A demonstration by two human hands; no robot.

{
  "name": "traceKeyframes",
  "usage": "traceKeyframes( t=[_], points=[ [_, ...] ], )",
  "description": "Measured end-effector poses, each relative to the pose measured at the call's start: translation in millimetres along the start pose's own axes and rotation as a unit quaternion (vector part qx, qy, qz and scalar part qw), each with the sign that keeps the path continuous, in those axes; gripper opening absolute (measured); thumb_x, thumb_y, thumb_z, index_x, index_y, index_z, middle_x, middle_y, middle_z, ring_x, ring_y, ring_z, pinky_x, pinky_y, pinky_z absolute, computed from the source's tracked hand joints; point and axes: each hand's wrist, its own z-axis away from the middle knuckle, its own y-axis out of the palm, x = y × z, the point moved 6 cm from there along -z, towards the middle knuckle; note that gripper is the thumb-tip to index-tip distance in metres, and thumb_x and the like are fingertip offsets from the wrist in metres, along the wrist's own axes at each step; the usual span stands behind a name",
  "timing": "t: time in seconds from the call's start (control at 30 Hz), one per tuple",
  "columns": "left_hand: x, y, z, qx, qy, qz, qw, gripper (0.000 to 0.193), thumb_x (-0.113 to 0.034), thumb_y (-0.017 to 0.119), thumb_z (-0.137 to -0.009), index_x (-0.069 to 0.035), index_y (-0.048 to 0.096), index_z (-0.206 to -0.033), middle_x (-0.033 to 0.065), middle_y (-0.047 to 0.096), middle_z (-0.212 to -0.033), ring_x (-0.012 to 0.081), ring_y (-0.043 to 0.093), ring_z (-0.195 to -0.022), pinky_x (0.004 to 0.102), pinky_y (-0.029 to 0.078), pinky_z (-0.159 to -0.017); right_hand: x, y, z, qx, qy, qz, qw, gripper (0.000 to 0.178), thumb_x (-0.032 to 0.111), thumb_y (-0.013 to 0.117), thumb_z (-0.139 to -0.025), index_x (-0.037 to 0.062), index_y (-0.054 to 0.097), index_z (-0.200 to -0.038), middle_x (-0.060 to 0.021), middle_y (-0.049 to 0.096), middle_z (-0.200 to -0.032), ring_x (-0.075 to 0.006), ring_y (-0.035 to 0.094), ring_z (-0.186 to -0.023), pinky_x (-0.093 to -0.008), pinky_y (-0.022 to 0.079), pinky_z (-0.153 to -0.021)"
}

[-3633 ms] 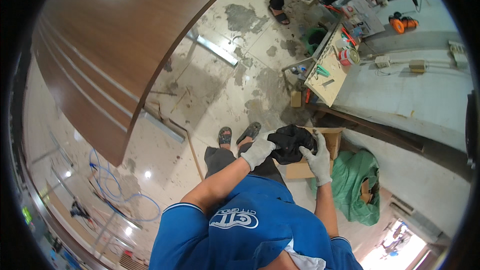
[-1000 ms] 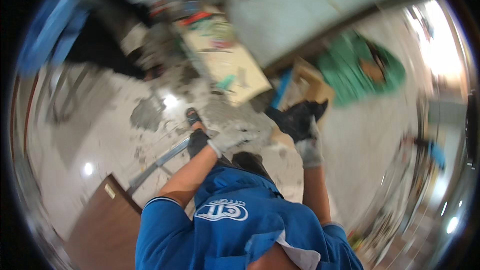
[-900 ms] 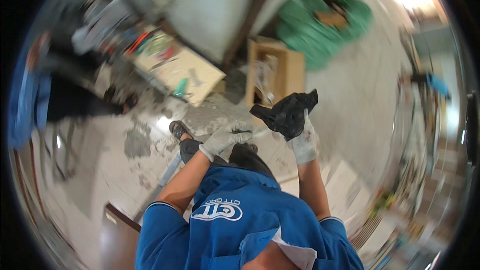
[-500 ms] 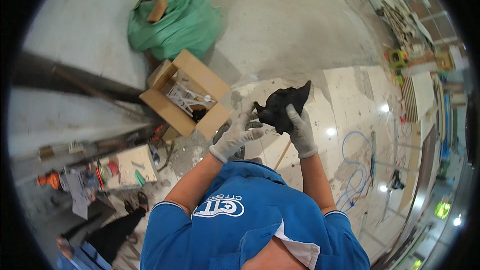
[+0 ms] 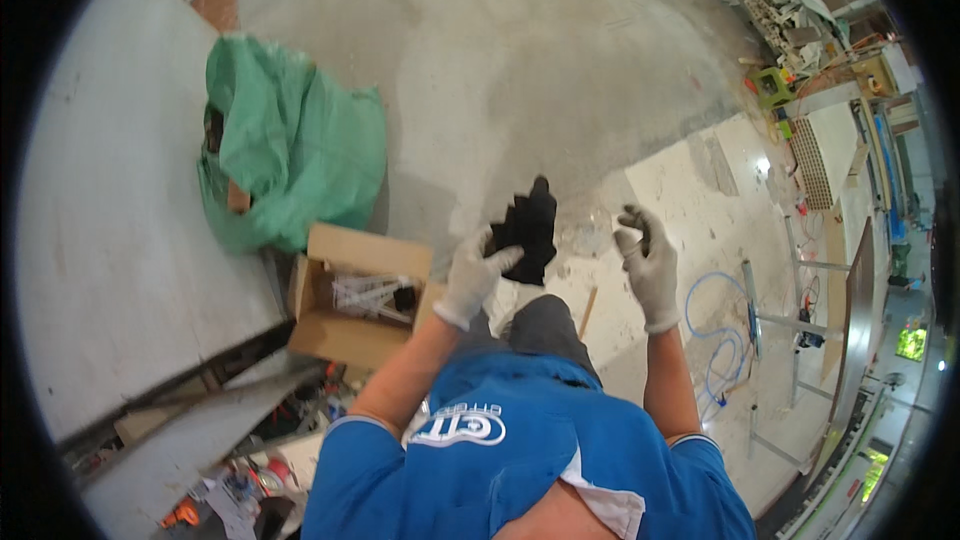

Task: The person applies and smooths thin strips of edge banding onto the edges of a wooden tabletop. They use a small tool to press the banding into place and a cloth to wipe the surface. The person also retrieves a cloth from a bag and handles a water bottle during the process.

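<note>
My left hand [image 5: 474, 280], in a light grey work glove, grips the left edge of a limp, crumpled black piece [image 5: 528, 234]. It could be cloth or a plastic bag; I cannot tell which. It hangs in front of me above the floor, upright with jagged folds. Apart from it, to the right, is my right hand [image 5: 652, 275] in a matching glove with darkened fingertips. Its fingers are bent and spread, and nothing shows between them. Close to my left forearm is an open cardboard box [image 5: 345, 332] holding white frame-like parts [image 5: 366, 297] and a small dark thing.
A full green sack [image 5: 310, 140] stands beyond the box. Tools and scraps [image 5: 265, 475] clutter the lower left. A blue hose [image 5: 712, 330] coils on the pale tiled floor [image 5: 680, 210] at right. Metal frames and stacked boards [image 5: 825, 175] line the right side.
The right hand has let go of the black piece and moved right. My left hand now holds it. The view has shifted, and the sack and box appear farther left.
</note>
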Motion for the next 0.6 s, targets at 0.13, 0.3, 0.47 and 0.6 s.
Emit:
traceKeyframes(
  t=[0.13, 0.3, 0.47, 0.6],
  points=[
    [-26.7, 21.8, -51.5, 0.022, 0.023, -0.065, 0.997, 0.037, -0.003, 0.074, -0.088, 0.003, 0.066, -0.124, 0.0076, 0.073, -0.11, 0.0159, 0.067, -0.102, 0.0329, 0.053, -0.092, 57.7, 37.3, -60.2, 0.065, -0.27, 0.16, 0.947, 0.063, 0.033, 0.082, -0.083, 0.0081, 0.061, -0.136, -0.0145, 0.071, -0.12, -0.031, 0.069, -0.102, -0.041, 0.055, -0.087],
    [-53.2, 55.6, -133.7, 0.021, 0.007, -0.013, 1.0, 0.031, -0.002, 0.069, -0.094, 0.005, 0.065, -0.124, 0.0119, 0.072, -0.115, 0.0185, 0.068, -0.105, 0.0331, 0.055, -0.095, 25.6, 52.7, -159.6, 0.241, -0.141, 0.107, 0.954, 0.066, 0.037, 0.084, -0.079, 0.0089, 0.061, -0.135, -0.0169, 0.07, -0.124, -0.0378, 0.068, -0.112, -0.0454, 0.054, -0.094],
    [-65.7, 102.1, -248.3, -0.08, 0.045, -0.106, 0.99, 0.06, -0.018, 0.081, -0.089, 0.004, 0.052, -0.137, 0.0159, 0.065, -0.131, 0.0215, 0.064, -0.114, 0.0364, 0.054, -0.097, -36.6, 15.5, -292.5, 0.314, -0.143, 0.053, 0.937, 0.061, 0.031, 0.084, -0.08, 0.0033, 0.063, -0.131, -0.019, 0.075, -0.109, -0.0354, 0.073, -0.102, -0.0408, 0.056, -0.092],
    [-86.5, 158.7, -333.5, -0.013, 0.044, -0.029, 0.999, 0.095, -0.04, 0.09, -0.08, 0.003, 0.04, -0.149, 0.0182, 0.058, -0.138, 0.0253, 0.057, -0.126, 0.0388, 0.05, -0.103, -86.3, -38.8, -379.7, 0.361, -0.02, -0.12, 0.925, 0.062, 0.031, 0.085, -0.081, 0.0034, 0.063, -0.132, -0.0134, 0.074, -0.115, -0.0205, 0.072, -0.103, -0.035, 0.055, -0.093]
  ],
)
